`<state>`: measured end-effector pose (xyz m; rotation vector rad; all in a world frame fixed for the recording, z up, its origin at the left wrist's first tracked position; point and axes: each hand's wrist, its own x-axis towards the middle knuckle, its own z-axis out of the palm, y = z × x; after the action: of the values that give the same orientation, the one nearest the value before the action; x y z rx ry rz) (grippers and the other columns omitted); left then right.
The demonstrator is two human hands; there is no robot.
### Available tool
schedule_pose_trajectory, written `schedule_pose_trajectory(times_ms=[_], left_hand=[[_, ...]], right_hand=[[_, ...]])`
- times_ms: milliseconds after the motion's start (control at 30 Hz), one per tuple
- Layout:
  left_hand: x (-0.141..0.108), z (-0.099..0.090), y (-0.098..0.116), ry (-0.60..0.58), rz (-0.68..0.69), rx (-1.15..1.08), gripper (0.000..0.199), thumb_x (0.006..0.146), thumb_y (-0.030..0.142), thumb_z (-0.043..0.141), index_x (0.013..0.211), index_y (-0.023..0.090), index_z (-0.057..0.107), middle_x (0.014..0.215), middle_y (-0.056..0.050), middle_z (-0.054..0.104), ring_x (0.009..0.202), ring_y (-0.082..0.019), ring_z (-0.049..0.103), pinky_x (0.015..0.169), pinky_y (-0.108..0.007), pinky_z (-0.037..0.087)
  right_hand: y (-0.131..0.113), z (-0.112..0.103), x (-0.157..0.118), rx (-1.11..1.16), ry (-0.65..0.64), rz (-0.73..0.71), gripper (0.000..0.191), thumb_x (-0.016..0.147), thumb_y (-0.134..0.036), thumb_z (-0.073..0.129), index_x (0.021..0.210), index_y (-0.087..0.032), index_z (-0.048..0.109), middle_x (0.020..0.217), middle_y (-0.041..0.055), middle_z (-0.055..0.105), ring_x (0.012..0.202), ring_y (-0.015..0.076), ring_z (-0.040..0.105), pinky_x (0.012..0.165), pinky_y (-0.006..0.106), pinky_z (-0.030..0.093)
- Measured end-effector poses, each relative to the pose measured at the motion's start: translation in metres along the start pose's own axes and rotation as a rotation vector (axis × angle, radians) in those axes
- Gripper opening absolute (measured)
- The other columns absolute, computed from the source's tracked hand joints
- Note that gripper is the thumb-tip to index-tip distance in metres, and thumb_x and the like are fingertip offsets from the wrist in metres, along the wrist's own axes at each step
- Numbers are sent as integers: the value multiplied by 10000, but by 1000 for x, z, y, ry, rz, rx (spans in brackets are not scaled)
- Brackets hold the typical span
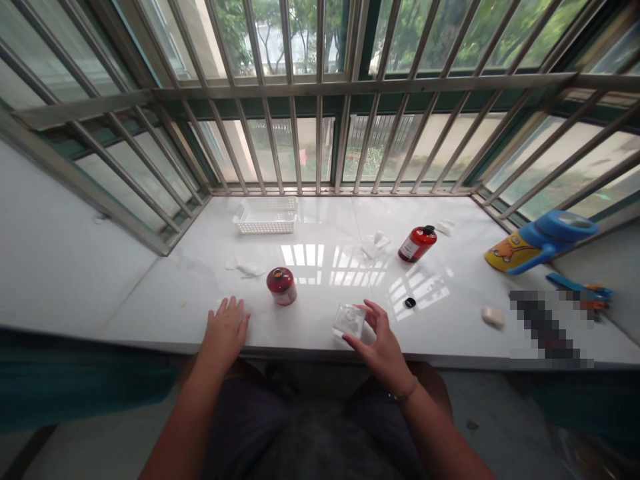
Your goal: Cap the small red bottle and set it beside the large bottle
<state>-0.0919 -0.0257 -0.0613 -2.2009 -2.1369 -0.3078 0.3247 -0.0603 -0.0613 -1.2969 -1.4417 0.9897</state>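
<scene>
Right hand (pixel 383 345) pinches clear square container (pixel 349 321) near front edge of counter (pixel 310 333); left hand (pixel 225 328) lies flat, gripping nothing. Container probably light, stiff, slippery, maybe breakable; grip opposite side walls.

Daylight through window (pixel 305 50), glare on countertop (pixel 320 287)

Metal-barred windows (pixel 309 143) around a glossy white ledge (pixel 160 300), pale wall (pixel 50 233) at the left.
</scene>
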Motion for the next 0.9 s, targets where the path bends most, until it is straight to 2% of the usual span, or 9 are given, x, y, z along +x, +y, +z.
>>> schedule_pose_trajectory(times_ms=[100,200,333,400,467,567,667,800,900], left_hand=[[-5,-14,21,163,81,-151,374,1061,317,476,1277,174,746,1409,-191,743,1368,-408,663,1221,-734,402],[-10,-32,47,270,169,-296,238,1077,290,540,1138,223,760,1169,-108,831,1111,-312,772,1212,-633,463],[-18,-54,88,251,324,-444,161,1074,232,591,1134,224,740,1078,-85,818,1013,-261,766,998,-442,608],[-21,-60,105,241,370,-485,159,1070,208,600,1160,218,731,1075,-85,809,1001,-253,759,946,-412,615],[-23,-62,117,236,399,-507,161,1065,197,611,1178,213,725,1067,-84,804,986,-251,756,937,-413,615],[-26,-62,126,221,422,-528,161,1057,191,620,1179,211,724,1054,-81,802,965,-253,757,915,-414,618],[-28,-61,130,209,426,-550,160,1053,181,619,1170,215,722,1040,-78,800,949,-252,755,894,-407,619],[-29,-60,136,215,455,-592,163,1050,153,613,1166,214,710,1028,-70,795,941,-238,747,879,-391,619],[-30,-63,145,219,494,-635,184,1038,128,626,1179,217,701,1018,-66,792,933,-230,742,871,-380,620]], right_hand=[[1,7,8,-3,-48,-5,900,889,-495,869,1589,-335,327,1567,136,582,1456,324,595,1252,595,457],[6,15,16,3,-84,-18,901,895,-480,862,1599,-322,323,1577,135,572,1466,320,586,1272,581,436],[12,22,25,-3,-144,-34,851,920,-468,828,1597,-318,336,1609,135,546,1501,307,555,1291,556,415],[11,21,27,-52,-160,-49,834,937,-472,803,1606,-323,328,1622,137,536,1503,310,555,1281,555,431],[6,17,26,-169,-151,-79,899,926,-487,811,1641,-332,289,1651,142,506,1527,331,525,1277,575,430],[0,7,17,-368,-137,-144,1085,894,-527,844,1714,-337,161,1758,159,343,1621,377,372,1320,628,338],[3,-2,6,-437,-154,-162,1063,981,-567,737,1748,-311,47,1824,174,148,1676,386,227,1343,644,275],[19,-9,-1,-364,-132,-141,942,1056,-593,606,1754,-273,61,1832,182,92,1690,375,177,1353,640,240],[15,-11,0,-140,-62,-132,866,1064,-645,565,1740,-294,153,1834,150,124,1692,346,185,1362,633,194]])
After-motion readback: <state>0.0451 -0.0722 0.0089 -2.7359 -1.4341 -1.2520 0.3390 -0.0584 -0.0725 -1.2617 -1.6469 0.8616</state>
